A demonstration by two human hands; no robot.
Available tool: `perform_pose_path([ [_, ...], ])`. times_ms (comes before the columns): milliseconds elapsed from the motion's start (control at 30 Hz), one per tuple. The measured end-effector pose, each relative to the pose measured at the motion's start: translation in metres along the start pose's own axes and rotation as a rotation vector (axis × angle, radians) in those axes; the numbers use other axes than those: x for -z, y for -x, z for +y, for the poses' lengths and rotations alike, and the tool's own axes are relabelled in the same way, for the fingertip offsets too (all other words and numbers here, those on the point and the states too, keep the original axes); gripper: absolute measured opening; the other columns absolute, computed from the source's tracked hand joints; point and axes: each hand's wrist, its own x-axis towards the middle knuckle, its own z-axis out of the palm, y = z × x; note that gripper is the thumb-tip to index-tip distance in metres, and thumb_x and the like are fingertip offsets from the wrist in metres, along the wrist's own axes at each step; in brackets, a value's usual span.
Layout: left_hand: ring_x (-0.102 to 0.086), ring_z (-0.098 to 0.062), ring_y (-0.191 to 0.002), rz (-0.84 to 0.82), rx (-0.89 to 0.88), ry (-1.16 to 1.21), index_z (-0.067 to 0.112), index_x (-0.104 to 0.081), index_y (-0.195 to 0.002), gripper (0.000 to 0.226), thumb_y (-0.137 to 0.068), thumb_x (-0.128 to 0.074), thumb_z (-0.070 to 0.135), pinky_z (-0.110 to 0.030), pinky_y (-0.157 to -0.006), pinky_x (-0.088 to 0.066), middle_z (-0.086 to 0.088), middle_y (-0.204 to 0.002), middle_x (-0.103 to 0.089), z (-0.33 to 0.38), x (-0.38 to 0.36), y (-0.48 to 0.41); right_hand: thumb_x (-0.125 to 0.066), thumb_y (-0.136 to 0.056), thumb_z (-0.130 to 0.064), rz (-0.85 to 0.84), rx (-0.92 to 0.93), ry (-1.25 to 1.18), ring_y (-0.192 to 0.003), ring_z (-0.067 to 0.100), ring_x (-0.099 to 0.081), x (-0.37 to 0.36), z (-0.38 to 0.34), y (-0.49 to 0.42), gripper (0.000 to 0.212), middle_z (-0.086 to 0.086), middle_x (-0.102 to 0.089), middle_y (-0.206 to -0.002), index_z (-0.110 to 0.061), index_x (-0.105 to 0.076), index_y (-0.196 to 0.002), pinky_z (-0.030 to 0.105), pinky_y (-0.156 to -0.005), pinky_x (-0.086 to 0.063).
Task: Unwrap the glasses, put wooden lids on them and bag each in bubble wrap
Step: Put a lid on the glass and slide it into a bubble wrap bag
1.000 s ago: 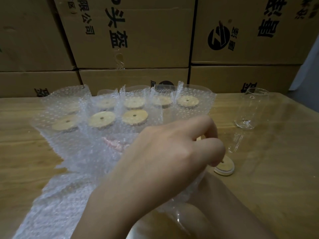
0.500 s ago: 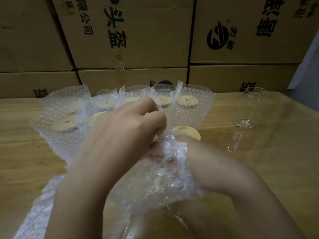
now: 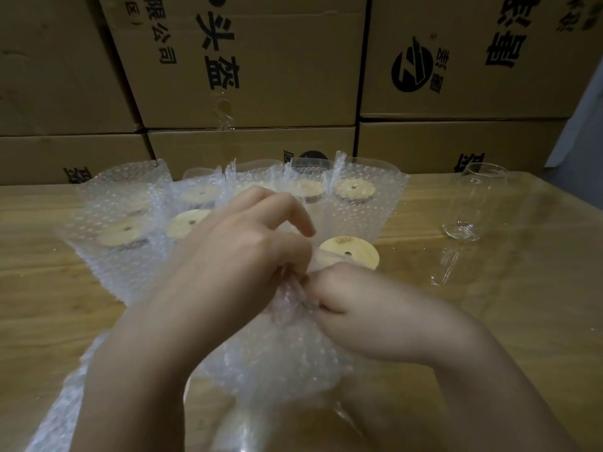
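Glasses lidded and bagged: several. I noted left hand and right hand both pinching a bag; one bare glass undone.

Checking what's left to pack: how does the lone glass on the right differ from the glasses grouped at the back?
The lone glass has no lid; the grouped glasses show wooden lids. The lone glass is bare, while the grouped glasses sit in bubble wrap bags. The lone glass stands apart; the grouped glasses crowd together in rows. All stand upright on the table.
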Motion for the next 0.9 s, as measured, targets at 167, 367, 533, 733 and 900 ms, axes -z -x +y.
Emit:
perform_pose_path([
  [167,-0.062,-0.035,-0.087,-0.114,0.159,-0.131,0.028,-0.034,-0.056,0.039,-0.062,-0.059,-0.001,-0.019,-0.053,-0.031,-0.004,-0.087,-0.068,-0.015,0.005,0.008,-0.047,-0.1,-0.033,0.076,0.039,-0.331,-0.085,0.001,-0.062,0.011,0.002,0.013,0.021,-0.012,-0.072,-0.091,-0.032,-0.059,-0.117,0.024,-0.079,-0.048],
  [367,-0.053,-0.018,-0.096,0.081,0.229,-0.044,0.023,-0.066,-0.079,0.034,-0.079,-0.056,-0.01,-0.031,-0.075,-0.047,0.008,-0.099,-0.065,-0.024,0.006,0.017,-0.071,-0.086,-0.022,0.39,0.111,-0.341,-0.08,0.002,-0.062,0.011,0.011,0.009,0.028,-0.012,-0.065,-0.083,-0.031,-0.065,-0.112,0.019,-0.077,-0.049],
  [533,-0.049,0.004,-0.074,0.103,0.158,0.138,0.034,-0.062,-0.104,0.026,-0.086,-0.048,0.046,-0.006,-0.062,-0.035,0.035,-0.093,-0.054,-0.013,0.016,0.019,-0.07,-0.086,-0.019,0.501,0.13,-0.306,-0.082,0.003,-0.061,0.002,0.007,-0.001,0.026,-0.008,-0.065,-0.08,-0.024,-0.061,-0.11,0.021,-0.078,-0.049],
  [733,-0.053,-0.005,-0.055,-0.058,0.193,0.222,0.049,-0.055,-0.105,0.039,-0.076,-0.049,0.073,-0.01,-0.045,-0.037,0.027,-0.093,-0.059,-0.026,0.012,0.028,-0.072,-0.085,-0.019,0.465,0.147,-0.267,-0.086,-0.003,-0.061,0.006,0.008,0.004,0.028,-0.012,-0.068,-0.083,-0.021,-0.056,-0.106,0.009,-0.078,-0.041],
  [900,-0.058,0.0,-0.069,-0.06,0.264,0.192,0.046,-0.057,-0.077,0.016,-0.081,-0.054,0.062,-0.015,-0.05,-0.045,0.027,-0.088,-0.059,-0.04,0.011,0.035,-0.066,-0.086,-0.041,0.603,0.131,-0.159,-0.105,-0.003,-0.056,0.017,0.024,0.01,0.02,-0.021,-0.064,-0.1,-0.033,-0.061,-0.104,0.009,-0.091,-0.035],
])
